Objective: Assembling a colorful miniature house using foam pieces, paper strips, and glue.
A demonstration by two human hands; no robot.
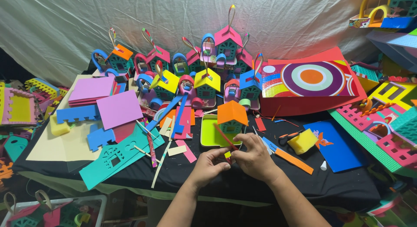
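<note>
Left hand [211, 164] and right hand [254, 155] close together, fingertips pinching a thin red strip [225, 136] and tiny yellow piece [227, 154], orange-roofed little house [231, 117] just behind

Both forearms reach up from below and converge; the left hand [211, 163] and right hand [254, 157] meet, fingertips pinched together, seemingly touching each other.

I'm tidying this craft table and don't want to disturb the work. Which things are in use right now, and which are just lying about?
In use:
left hand and right hand, pinching a small yellow piece
thin red strip at the fingers
orange-roofed foam house just behind the hands

Lying about:
yellow sponge
blue foam sheet
purple foam square
teal cut-out sheet
finished houses at the back
</note>
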